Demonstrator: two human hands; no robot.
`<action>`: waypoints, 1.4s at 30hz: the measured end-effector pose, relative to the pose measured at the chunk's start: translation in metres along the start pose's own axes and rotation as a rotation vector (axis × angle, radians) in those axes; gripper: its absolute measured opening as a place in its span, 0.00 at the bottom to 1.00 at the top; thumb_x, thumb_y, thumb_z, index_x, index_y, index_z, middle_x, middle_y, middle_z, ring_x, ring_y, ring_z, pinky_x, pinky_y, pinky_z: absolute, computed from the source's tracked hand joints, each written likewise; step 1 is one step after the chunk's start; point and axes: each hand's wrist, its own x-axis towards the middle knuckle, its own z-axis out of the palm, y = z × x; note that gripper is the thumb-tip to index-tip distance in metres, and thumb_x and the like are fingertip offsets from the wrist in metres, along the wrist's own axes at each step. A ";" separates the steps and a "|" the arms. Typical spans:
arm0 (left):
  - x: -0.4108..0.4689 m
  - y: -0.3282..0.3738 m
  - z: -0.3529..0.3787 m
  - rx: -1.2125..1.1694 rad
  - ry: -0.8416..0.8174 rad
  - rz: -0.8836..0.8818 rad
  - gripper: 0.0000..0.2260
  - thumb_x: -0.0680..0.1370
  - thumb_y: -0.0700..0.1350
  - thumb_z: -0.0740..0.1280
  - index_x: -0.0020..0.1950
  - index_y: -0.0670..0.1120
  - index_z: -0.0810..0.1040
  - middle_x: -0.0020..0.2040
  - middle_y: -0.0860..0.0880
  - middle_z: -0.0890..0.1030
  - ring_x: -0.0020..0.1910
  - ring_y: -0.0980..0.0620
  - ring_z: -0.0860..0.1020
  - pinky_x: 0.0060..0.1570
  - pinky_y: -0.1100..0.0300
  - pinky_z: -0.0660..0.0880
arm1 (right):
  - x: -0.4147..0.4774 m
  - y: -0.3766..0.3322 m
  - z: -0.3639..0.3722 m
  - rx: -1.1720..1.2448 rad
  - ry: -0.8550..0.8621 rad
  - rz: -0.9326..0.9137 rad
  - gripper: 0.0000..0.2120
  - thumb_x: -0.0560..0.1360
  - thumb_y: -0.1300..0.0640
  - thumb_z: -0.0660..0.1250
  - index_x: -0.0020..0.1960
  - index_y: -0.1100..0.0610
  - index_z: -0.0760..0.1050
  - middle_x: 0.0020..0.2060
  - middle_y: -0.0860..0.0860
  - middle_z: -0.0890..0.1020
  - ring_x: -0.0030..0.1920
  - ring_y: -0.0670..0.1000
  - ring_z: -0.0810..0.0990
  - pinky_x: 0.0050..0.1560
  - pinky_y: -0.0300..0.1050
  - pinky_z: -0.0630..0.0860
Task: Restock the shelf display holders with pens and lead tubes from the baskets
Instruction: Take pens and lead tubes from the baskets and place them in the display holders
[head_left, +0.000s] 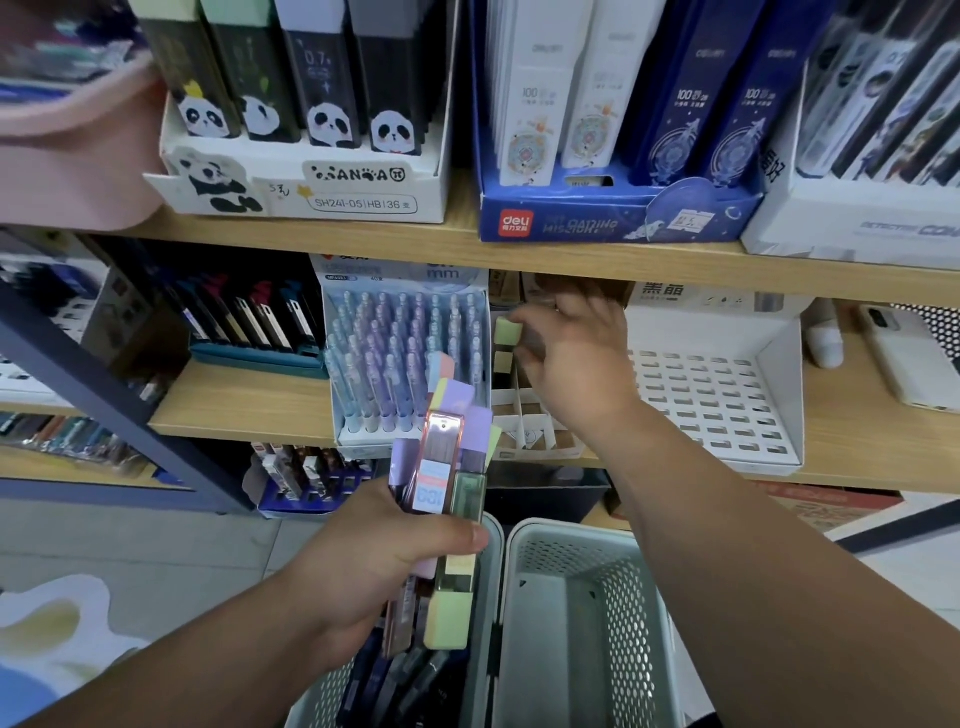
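Lead tubes (442, 467) gripped in left hand (387, 553), right hand (574, 358) pinching green-capped tube (507, 331) at holder (525, 418)

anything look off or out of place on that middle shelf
Nothing is spilled or broken. Two things stand out: the white slotted holder right of the right hand stands empty, and what looks like a phone lies flat on the shelf beside it, not in any display.
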 end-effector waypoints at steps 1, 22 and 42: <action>0.000 0.000 0.001 0.003 -0.003 -0.001 0.15 0.61 0.47 0.78 0.47 0.47 0.85 0.42 0.47 0.84 0.42 0.51 0.81 0.50 0.54 0.74 | 0.000 0.002 -0.001 0.022 -0.053 -0.006 0.18 0.72 0.57 0.73 0.62 0.50 0.81 0.60 0.53 0.80 0.63 0.61 0.74 0.71 0.59 0.63; 0.006 0.000 0.024 -0.064 -0.166 0.007 0.11 0.60 0.44 0.79 0.42 0.49 0.87 0.37 0.49 0.84 0.36 0.53 0.82 0.41 0.60 0.76 | -0.020 -0.021 -0.052 0.934 -0.357 0.379 0.13 0.84 0.45 0.59 0.56 0.46 0.81 0.48 0.45 0.85 0.41 0.39 0.82 0.45 0.40 0.77; 0.015 0.000 0.035 0.178 -0.114 0.033 0.09 0.59 0.44 0.77 0.35 0.48 0.80 0.32 0.49 0.75 0.30 0.54 0.72 0.29 0.65 0.68 | -0.015 -0.021 -0.063 1.018 -0.385 0.491 0.07 0.74 0.64 0.75 0.51 0.58 0.83 0.36 0.54 0.85 0.31 0.45 0.80 0.33 0.37 0.77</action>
